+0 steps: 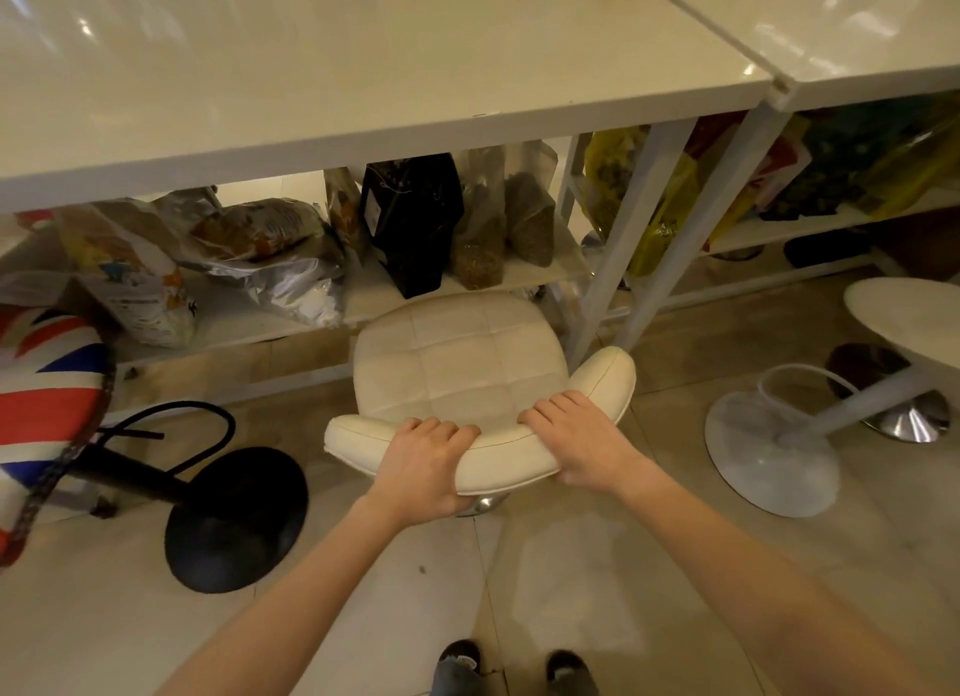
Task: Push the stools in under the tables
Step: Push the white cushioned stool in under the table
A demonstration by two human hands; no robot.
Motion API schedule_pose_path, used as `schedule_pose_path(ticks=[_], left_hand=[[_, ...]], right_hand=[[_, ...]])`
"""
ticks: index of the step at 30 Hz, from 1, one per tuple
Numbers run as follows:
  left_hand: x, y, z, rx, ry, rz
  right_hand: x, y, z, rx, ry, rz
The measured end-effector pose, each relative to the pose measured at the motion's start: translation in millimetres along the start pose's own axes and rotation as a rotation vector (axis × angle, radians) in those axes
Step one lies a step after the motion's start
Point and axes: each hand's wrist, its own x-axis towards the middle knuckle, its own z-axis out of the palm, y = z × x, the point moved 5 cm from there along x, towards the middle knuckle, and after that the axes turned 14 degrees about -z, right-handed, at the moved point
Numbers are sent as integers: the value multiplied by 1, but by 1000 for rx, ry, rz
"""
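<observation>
A cream padded stool (457, 362) with a low curved backrest stands in front of the white table (363, 118), its seat just short of the table's front edge. My left hand (423, 466) grips the backrest left of its middle, fingers curled over the top. On the right part of the same backrest my right hand (582, 438) grips likewise. A flag-patterned stool (47, 383) on a black round base (236, 518) stands at the left. At the right stands a white round stool (906, 316) on a white base (769, 456).
Bags of food (410, 222) fill the low shelf (270, 321) under the table, close behind the cream stool. White table legs (618, 258) slant down at the stool's right. A second table (857, 66) adjoins at the right. My shoes (514, 669) are on the tiled floor.
</observation>
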Motion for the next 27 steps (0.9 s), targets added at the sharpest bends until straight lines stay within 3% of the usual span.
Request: schedule_pose_path(ticks=[14,21,27], left_hand=[[-3,13,-2,32,-87,-154],[-4,16,-2,59,-152,-284],[-6,18,-3,110,-158,-357]], right_hand=[[-3,7,-1,-19,101,-101],[-4,9,4,-3,57,-139],[-6,7,0,-72,81,-86]])
